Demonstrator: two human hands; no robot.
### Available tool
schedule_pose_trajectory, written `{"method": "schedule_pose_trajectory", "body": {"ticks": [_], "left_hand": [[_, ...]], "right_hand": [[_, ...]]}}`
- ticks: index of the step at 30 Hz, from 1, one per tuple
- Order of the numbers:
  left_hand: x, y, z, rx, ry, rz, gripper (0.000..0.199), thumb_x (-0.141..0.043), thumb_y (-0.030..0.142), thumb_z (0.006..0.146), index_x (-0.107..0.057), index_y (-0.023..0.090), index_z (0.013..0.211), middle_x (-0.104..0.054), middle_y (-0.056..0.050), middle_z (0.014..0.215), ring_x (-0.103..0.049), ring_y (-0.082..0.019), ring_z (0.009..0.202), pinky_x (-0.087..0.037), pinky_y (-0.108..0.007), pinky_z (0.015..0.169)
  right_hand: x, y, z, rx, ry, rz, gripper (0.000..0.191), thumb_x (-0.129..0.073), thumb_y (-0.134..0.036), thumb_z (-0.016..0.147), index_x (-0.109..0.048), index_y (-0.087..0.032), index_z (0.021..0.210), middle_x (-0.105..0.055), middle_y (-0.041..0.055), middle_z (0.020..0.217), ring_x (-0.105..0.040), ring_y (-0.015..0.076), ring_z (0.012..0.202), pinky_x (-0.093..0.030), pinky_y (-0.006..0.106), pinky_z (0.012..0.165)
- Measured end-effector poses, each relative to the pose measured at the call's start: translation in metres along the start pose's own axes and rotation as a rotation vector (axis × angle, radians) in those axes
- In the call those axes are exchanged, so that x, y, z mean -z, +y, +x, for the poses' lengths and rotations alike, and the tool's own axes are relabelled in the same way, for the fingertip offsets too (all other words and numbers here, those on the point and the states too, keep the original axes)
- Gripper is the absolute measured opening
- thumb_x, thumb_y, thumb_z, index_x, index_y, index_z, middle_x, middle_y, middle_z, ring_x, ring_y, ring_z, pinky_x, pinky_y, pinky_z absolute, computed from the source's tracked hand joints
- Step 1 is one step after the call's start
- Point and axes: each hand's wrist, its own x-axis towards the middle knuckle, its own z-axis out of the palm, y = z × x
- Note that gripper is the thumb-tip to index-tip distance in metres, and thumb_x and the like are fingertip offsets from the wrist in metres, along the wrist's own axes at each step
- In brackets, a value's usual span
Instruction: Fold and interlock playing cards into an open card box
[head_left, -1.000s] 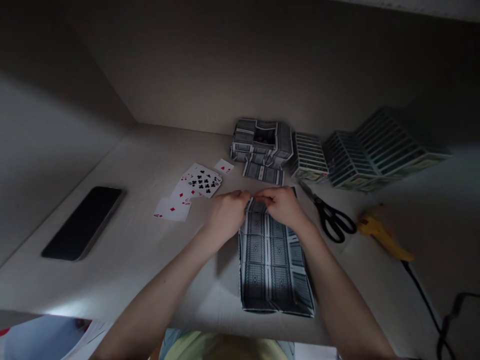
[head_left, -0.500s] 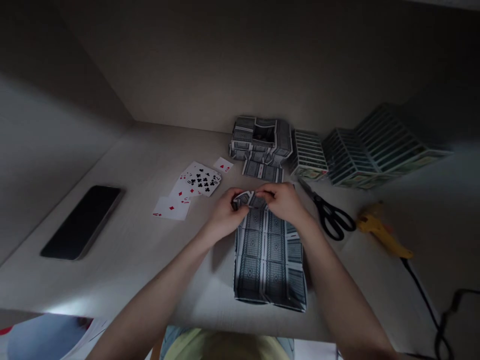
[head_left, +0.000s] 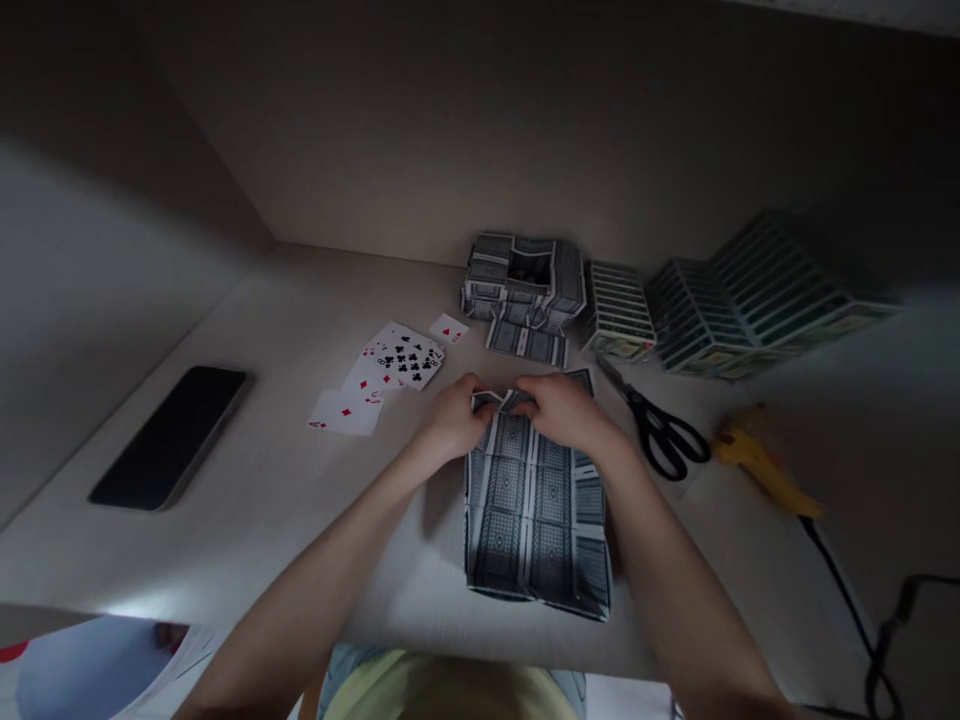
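Note:
A long box-like structure of joined playing cards (head_left: 529, 510), patterned backs outward, lies on the table in front of me. My left hand (head_left: 459, 415) grips the left part of its far edge, thumb inside. Close beside it, my right hand (head_left: 553, 408) pinches the same edge from the right. Between the two hands the card edge bends into a small peak. My fingertips are partly hidden behind the cards. Loose face-up cards (head_left: 405, 360) lie to the left of my left hand.
Behind stands another card structure (head_left: 525, 285) with an opening. Boxed card decks (head_left: 619, 310) are stacked at the back right. Black scissors (head_left: 664, 430) and a yellow glue gun (head_left: 765, 470) with a black cable lie right. A phone (head_left: 171, 438) rests at the left.
Both hands have come slightly nearer to me on the far edge, and my right fingers have curled down over it. The card edge between them now looks more sharply bent.

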Motion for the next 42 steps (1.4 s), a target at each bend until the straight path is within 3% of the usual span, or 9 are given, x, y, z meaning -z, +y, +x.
{"method": "schedule_pose_trajectory", "body": {"ticks": [13,18,24,31,35,42], "left_hand": [[0.010,0.003,-0.001,-0.159,-0.029,0.073,0.019,-0.043,0.018,0.080,-0.059,0.019,0.090,-0.066,-0.004,0.088,-0.060,-0.016,0.081,-0.043,-0.024,0.068],[0.011,0.006,-0.001,-0.149,-0.037,0.204,0.024,-0.040,0.026,0.083,-0.062,0.018,0.085,-0.067,-0.006,0.080,-0.061,-0.018,0.072,-0.041,-0.026,0.060],[0.015,0.016,-0.003,-0.151,-0.062,0.326,0.023,-0.039,0.021,0.082,-0.061,0.018,0.078,-0.065,-0.007,0.073,-0.060,-0.019,0.067,-0.038,-0.027,0.056],[0.013,0.024,-0.005,-0.139,-0.137,0.396,0.020,-0.039,0.010,0.078,-0.058,0.015,0.079,-0.063,-0.009,0.074,-0.060,-0.021,0.069,-0.041,-0.028,0.058],[0.011,0.030,-0.004,-0.149,-0.185,0.484,0.027,-0.034,0.001,0.074,-0.057,0.010,0.085,-0.061,-0.013,0.082,-0.060,-0.022,0.076,-0.044,-0.029,0.063],[0.014,0.036,-0.001,-0.177,-0.262,0.555,0.029,-0.032,0.002,0.076,-0.057,0.008,0.088,-0.060,-0.012,0.088,-0.058,-0.020,0.083,-0.045,-0.030,0.073]], "right_hand": [[0.002,0.000,-0.004,0.031,0.044,0.118,0.020,-0.051,-0.014,0.075,-0.058,-0.020,0.093,-0.066,0.0050,0.086,-0.058,0.0193,0.083,-0.037,0.024,0.066],[0.003,-0.001,-0.005,0.026,0.047,0.137,0.024,-0.050,-0.013,0.075,-0.060,-0.023,0.094,-0.067,0.0033,0.088,-0.058,0.0186,0.083,-0.037,0.024,0.067],[0.004,-0.001,-0.005,0.041,0.037,0.148,0.024,-0.051,-0.013,0.074,-0.061,-0.023,0.092,-0.067,0.0030,0.086,-0.058,0.0182,0.082,-0.037,0.024,0.066],[0.005,-0.005,-0.004,0.059,0.003,0.048,0.016,-0.047,-0.014,0.075,-0.061,-0.019,0.082,-0.066,0.0052,0.078,-0.059,0.0180,0.076,-0.035,0.024,0.060],[0.006,-0.009,-0.004,0.031,-0.021,-0.030,0.016,-0.048,-0.017,0.076,-0.060,-0.018,0.086,-0.066,0.0077,0.082,-0.059,0.0199,0.079,-0.035,0.025,0.061],[0.010,-0.013,-0.005,0.029,-0.052,-0.120,0.018,-0.046,-0.020,0.078,-0.059,-0.018,0.090,-0.066,0.0089,0.087,-0.060,0.0219,0.085,-0.036,0.026,0.062]]}}
